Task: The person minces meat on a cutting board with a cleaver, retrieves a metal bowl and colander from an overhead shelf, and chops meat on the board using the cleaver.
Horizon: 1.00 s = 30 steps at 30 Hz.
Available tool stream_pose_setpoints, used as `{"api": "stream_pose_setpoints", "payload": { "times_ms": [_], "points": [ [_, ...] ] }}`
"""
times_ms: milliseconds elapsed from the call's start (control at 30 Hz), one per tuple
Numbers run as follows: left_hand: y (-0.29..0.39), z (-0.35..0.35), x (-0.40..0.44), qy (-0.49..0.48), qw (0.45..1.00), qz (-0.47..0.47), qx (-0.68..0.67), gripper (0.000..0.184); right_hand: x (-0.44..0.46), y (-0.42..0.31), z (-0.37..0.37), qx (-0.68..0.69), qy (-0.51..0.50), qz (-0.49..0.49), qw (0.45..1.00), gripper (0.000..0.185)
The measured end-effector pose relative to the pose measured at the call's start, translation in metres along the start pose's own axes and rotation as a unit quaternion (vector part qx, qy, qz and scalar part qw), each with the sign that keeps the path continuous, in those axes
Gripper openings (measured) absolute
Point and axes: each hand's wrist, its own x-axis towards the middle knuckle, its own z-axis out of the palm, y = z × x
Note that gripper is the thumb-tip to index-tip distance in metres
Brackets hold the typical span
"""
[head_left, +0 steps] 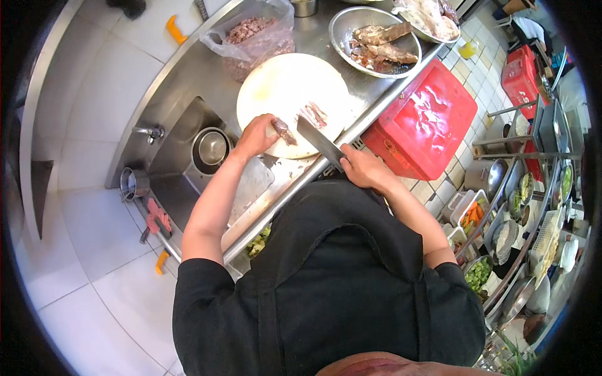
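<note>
My left hand [257,136] is closed on a dark piece of meat [284,131] at the lower left of a round white cutting board [282,78]. In my right hand [364,167] is the handle of a cleaver [320,141], its broad blade reaching over the board's lower right part. Beside the blade tip lie a few thin slices of meat [313,115]. A gap of bare board shows between the blade and the piece under my left hand. My right fingers wrap round the handle near the counter's edge.
Behind the board stands a plastic bag of chopped meat [251,37]. A steel bowl [338,44] with larger meat pieces is at the back right. To the left is a sink [188,160] holding a bowl. A red crate [433,119] stands beside the counter; shelves of vegetables are further right.
</note>
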Motion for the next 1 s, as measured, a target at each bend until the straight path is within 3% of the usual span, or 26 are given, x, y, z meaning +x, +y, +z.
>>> {"api": "stream_pose_setpoints", "payload": {
  "times_ms": [67,433,500,1000],
  "points": [
    [0.002,0.012,-0.005,0.056,0.998,0.009,-0.011,0.05,0.008,0.005,0.008,-0.016,0.023,-0.02,0.999,0.027],
    [0.042,0.034,-0.001,0.095,0.992,0.039,-0.078,0.036,0.024,-0.021,0.019,-0.06,0.072,-0.027,0.995,0.024],
    [0.036,0.036,0.001,0.065,0.996,0.051,-0.034,0.033,0.027,-0.03,0.021,-0.068,0.064,-0.026,0.995,0.023],
    [0.028,0.042,0.002,0.076,0.994,0.062,-0.05,0.035,0.04,-0.066,0.016,-0.107,0.012,0.015,0.994,0.024]
  ]
}}
